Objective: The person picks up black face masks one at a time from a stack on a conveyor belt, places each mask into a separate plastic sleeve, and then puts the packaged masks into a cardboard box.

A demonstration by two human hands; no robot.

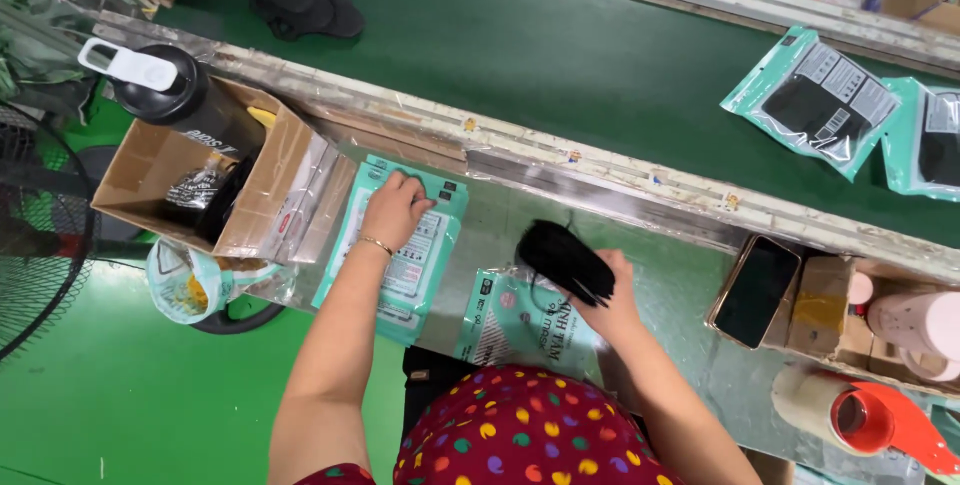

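Head view: a stack of black face masks (562,259) sits in the right hand (608,297), fingers closed around its lower right end. Its long axis runs diagonally, from upper left near the conveyor edge down to the right into the palm. It hovers just above a teal-and-clear pouch (520,320) lying on the metal worktable (680,295), close to the person's body.

The left hand (393,209) lies palm down with fingers spread narrowly on a pile of teal pouches (400,265), whose long axis runs toward the belt and away from the person; how many are in the pile I cannot tell. A thin bangle (377,243) circles that wrist.

To the left stands one open cardboard box (290,180) holding a black shaker bottle (180,95) with a white lid. To the right lie one smartphone (756,291), screen dark, and one tape dispenser (870,417) in orange-red.

Beyond the table edge, the green conveyor belt (560,55) carries two filled pouches (815,100), side by side at the right.
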